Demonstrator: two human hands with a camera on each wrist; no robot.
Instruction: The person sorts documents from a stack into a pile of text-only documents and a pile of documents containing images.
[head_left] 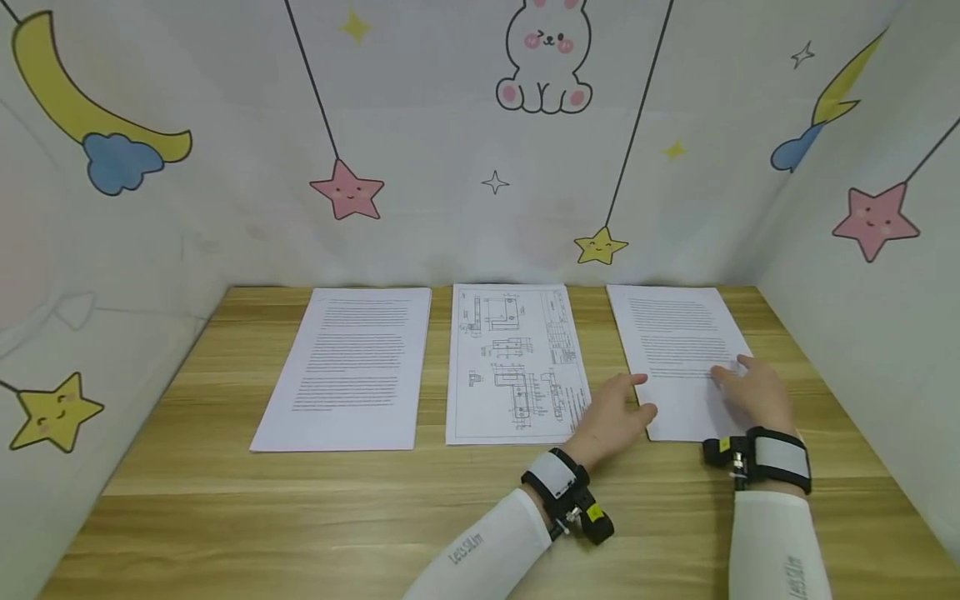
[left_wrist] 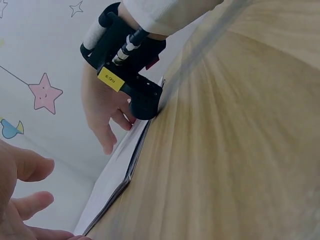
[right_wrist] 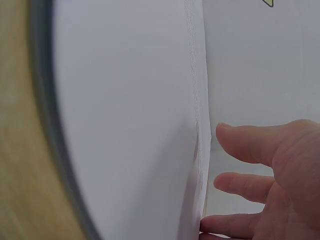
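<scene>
A stack of printed text pages (head_left: 675,412) lies at the right of the wooden table. My left hand (head_left: 609,418) is at its lower left edge, thumb and forefinger apart with nothing between them. Over the stack's right side is my right hand (head_left: 759,396), fingers spread; in the right wrist view some lower fingers of this hand (right_wrist: 285,180) touch or nearly touch the paper's edge. The left wrist view shows the stack's side edge (left_wrist: 116,187) as several layers, with the left hand's fingers (left_wrist: 35,205) near it. Neither hand grips a sheet.
In the middle lies a sheet with technical drawings (head_left: 510,358), its lower right corner beside my left hand. Another text stack (head_left: 352,375) is at the left. A patterned white wall covering (head_left: 450,233) rises behind the wooden table (head_left: 300,517) and along both sides.
</scene>
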